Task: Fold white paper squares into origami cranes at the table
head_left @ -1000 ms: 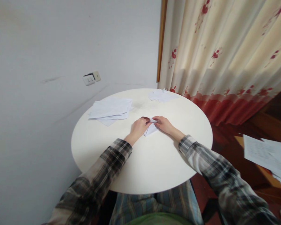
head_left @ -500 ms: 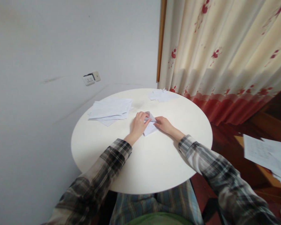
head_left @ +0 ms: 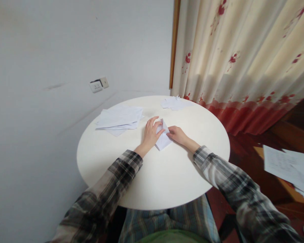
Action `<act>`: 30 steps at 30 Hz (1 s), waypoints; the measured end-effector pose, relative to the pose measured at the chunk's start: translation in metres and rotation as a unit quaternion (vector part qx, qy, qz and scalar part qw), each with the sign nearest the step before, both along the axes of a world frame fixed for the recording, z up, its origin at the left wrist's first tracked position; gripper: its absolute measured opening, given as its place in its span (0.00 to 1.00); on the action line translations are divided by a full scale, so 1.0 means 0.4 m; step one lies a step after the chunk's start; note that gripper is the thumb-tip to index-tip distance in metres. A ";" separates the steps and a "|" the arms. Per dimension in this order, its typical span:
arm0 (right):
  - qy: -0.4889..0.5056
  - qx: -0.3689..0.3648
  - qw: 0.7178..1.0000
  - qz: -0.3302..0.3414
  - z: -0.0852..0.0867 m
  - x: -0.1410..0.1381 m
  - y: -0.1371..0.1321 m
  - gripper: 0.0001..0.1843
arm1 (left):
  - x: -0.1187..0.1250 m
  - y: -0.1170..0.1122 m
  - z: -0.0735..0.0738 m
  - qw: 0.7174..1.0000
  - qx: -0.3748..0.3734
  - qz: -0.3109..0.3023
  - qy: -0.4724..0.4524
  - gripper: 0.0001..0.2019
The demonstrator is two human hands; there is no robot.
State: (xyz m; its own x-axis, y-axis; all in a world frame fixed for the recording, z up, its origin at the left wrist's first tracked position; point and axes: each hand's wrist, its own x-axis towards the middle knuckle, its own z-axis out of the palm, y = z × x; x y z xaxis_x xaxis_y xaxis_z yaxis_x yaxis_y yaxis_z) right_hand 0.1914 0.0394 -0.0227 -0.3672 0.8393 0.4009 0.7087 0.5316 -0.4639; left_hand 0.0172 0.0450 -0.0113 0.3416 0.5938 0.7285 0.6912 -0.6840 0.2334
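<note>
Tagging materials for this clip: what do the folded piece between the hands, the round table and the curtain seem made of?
Folded piece: apparently matte paper; thin, creased flaps. Round table: smooth, softly shiny white top, possibly laminate. Curtain: likely matte fabric, draping in folds.

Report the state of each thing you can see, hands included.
Paper: folded, far flap seemingly raised
Left hand: fingers spread, touching the paper
Right hand: pinching the paper's right edge
Stack: flat, uneven edges
Far scraps: loose, overlapping
Curtain: hanging in folds
Socket: no plug visible
</note>
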 end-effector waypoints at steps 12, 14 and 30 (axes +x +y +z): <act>-0.006 0.002 1.000 -0.011 0.005 -0.004 -0.006 0.07 | 0.001 -0.003 0.000 1.000 -0.003 -0.027 0.003 0.11; 0.001 -0.002 1.000 -0.009 0.005 -0.004 -0.005 0.09 | 0.001 -0.001 -0.002 1.000 0.000 -0.030 0.004 0.11; 0.004 -0.018 1.000 -0.020 0.001 -0.004 0.001 0.16 | 0.006 0.002 -0.010 0.989 -0.082 -0.048 -0.109 0.29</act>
State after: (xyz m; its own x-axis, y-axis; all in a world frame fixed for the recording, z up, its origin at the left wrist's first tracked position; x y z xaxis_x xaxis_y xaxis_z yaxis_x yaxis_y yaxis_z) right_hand 0.1897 0.0399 -0.0223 -0.3309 0.8670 0.3727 0.7250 0.4864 -0.4877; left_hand 0.0196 0.0457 -0.0154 0.2480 0.6825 0.6876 0.5457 -0.6849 0.4829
